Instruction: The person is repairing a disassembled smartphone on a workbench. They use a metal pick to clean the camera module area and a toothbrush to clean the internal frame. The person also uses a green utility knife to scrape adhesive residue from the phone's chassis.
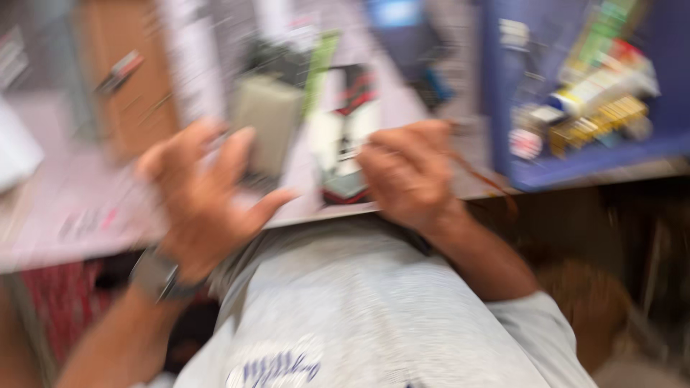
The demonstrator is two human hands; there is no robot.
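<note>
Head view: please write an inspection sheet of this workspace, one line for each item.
Surface: pale desk, its front edge at the person's body; picture badly blurred.
Job's things: small dark device at the desk edge between the hands; thin brown strand by the right hand.
Clutter: grey box behind the left hand; blue tray with tubes and small packs at right; brown board at back left.
Grippers: left hand open, fingers spread, holding nothing; right hand curled, grip unclear.
Cables: only the brown strand; kind unclear.
Surroundings: grey shirt below; watch on left wrist.
</note>
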